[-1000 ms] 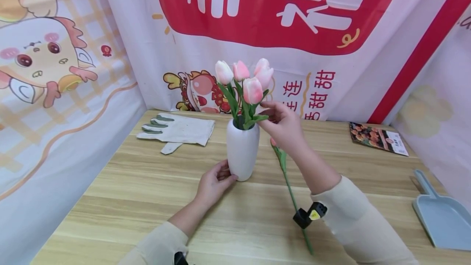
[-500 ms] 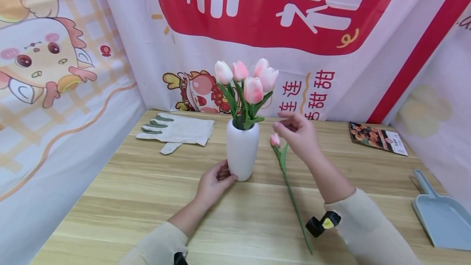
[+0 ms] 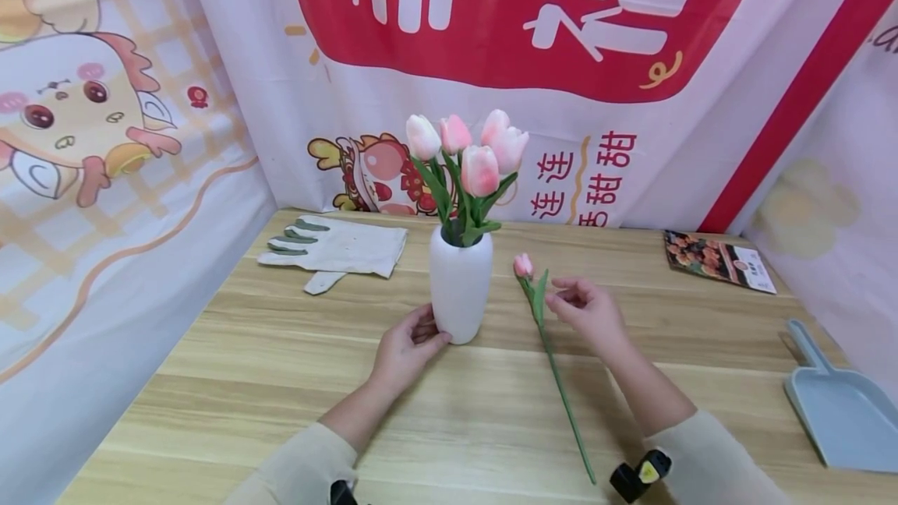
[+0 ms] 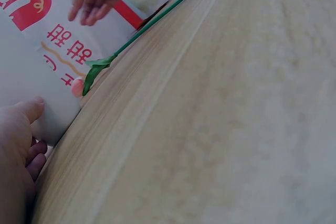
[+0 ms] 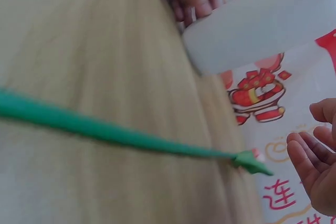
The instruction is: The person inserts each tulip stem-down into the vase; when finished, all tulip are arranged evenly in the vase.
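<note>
A white vase (image 3: pixel 461 287) stands upright on the table, with several pink-and-white tulips (image 3: pixel 480 171) in its mouth. My left hand (image 3: pixel 407 349) grips the vase low on its left side, thumb in front and fingers curled behind. One loose pink tulip (image 3: pixel 554 357) lies to the right of the vase, its bloom pointing away from me. Just right of its leaves hovers my right hand (image 3: pixel 589 314), fingers loosely bent and holding nothing. In the right wrist view that hand's fingers (image 5: pixel 310 156) are apart from the tulip's green stem (image 5: pixel 121 135).
Behind the vase to the left lies a pair of white work gloves (image 3: pixel 344 246) with green fingertips. A flower-printed packet (image 3: pixel 719 261) rests at the back right. Nearer on the right is a light blue dustpan (image 3: pixel 842 404). Printed cloth (image 3: pixel 561 84) hangs along the table's back edge.
My right hand has left the tulips in the vase and moved right, then down toward me, beside the loose tulip. The left hand has stayed on the vase.
</note>
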